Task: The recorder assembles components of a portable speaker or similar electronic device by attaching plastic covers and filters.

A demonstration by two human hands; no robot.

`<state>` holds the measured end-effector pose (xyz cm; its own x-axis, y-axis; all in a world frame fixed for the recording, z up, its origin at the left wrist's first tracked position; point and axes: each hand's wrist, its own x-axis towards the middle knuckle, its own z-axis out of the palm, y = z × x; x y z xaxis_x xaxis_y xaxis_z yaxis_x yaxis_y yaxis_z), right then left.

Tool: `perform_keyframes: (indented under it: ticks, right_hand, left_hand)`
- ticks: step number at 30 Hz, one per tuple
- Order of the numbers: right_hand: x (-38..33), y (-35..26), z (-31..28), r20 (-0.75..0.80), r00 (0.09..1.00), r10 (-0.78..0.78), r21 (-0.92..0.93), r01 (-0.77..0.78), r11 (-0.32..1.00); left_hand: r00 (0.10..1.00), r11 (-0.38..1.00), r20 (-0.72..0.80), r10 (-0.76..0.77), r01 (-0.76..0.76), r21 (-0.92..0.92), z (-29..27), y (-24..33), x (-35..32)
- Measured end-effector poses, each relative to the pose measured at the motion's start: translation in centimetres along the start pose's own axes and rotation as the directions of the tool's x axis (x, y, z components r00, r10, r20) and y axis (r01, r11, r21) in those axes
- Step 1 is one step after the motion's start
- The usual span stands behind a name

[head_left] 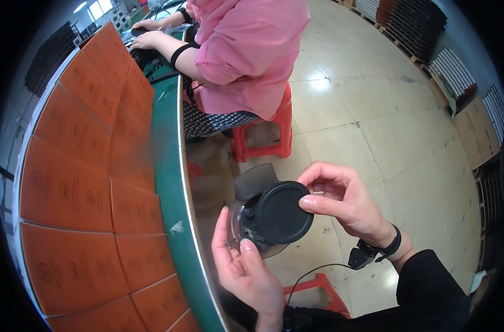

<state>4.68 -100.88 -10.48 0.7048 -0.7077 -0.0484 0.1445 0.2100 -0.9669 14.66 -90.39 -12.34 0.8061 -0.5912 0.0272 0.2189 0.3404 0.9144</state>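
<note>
In front of me, past the bench edge and above the floor, my left hand point(251, 274) grips a smoky, see-through plastic housing point(254, 182) from below, thumb on its near side and fingers on its left. Dark fittings show inside it. A round black disc-shaped lid point(285, 213) with a raised rim lies over the right part of the housing. My right hand point(349, 202) pinches the upper right rim of this lid between thumb and fingers. Whether the lid is fixed to the housing or only held against it, I cannot tell. A black wrist strap point(393, 246) with a cord is on my right wrist.
Stacked orange boxes point(66, 188) line the green-topped bench point(172, 182) at left. Ahead, a co-worker in pink point(241, 55) sits on a red stool point(285, 138), hands on the bench. Another red stool point(329, 290) stands below my arms. Pallet stacks point(412, 25) stand far right.
</note>
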Motion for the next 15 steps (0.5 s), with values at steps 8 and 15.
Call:
perform_keyframes:
  ticks: [8, 15]
  right_hand:
    - [-0.62, -0.24, 0.10, 0.029, 0.999, 0.046, 0.044, -0.047, 0.998]
    - [-0.96, 0.18, -0.57, 0.070, 0.997, 0.029, 0.345, -0.051, 0.937]
  left_hand:
    - [0.998, 0.998, 0.033, 0.051, -0.052, 0.030, 0.23, 0.68, -0.55]
    - [1.000, 0.999, -0.012, 0.029, -0.029, -0.044, -0.38, 0.88, -0.72]
